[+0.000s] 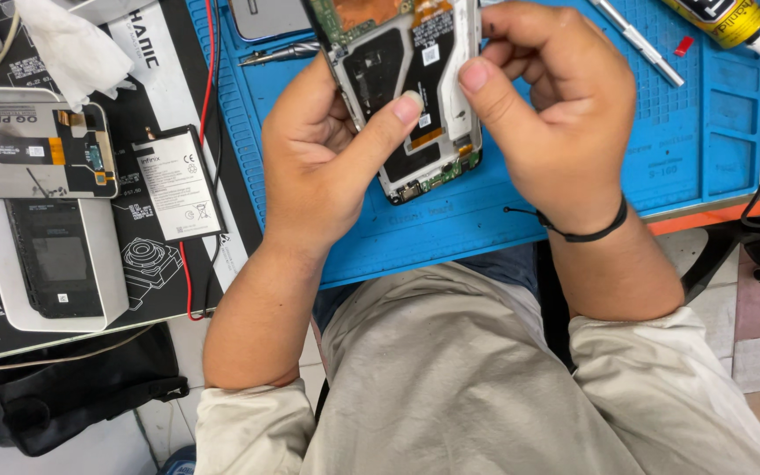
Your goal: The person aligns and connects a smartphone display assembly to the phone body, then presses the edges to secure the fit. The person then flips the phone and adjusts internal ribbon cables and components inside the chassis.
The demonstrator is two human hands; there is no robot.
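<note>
Over the blue silicone repair mat (573, 189), near its front edge, the left hand (323, 167) and right hand (547, 114), both closed, grip the opened white-framed smartphone (411, 88), whose exposed ribbon could tear under thumb pressure.

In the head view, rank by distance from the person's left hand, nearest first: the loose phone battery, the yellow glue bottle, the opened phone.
1. Opened phone: held in the left hand, thumb on it.
2. Loose phone battery: on the black mat at picture left.
3. Yellow glue bottle: far corner of the blue mat, beyond the right hand.
</note>
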